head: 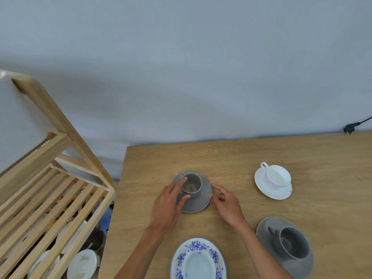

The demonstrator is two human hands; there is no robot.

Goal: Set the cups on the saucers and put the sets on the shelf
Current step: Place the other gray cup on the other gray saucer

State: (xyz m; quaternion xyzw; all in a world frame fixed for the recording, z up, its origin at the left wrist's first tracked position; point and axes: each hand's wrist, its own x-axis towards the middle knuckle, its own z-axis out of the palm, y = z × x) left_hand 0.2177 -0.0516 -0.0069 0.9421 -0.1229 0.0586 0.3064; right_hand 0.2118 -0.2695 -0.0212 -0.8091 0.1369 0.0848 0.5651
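Left hand (167, 206) grips grey cup (192, 185) on saucer (199, 205); right hand (227, 204) pinches rim.

Black plug (349, 130) at far edge of wooden table (241, 156) — grey wall (181, 57) behind

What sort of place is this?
Likely a home kitchen or dining corner: a light wooden table holding teacups on saucers, such as the white cup, beside a slatted wooden shelf.

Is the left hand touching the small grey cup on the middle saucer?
Touching. In the head view the left hand has its index fingertip on the rim of the grey cup and its thumb against the cup's side.
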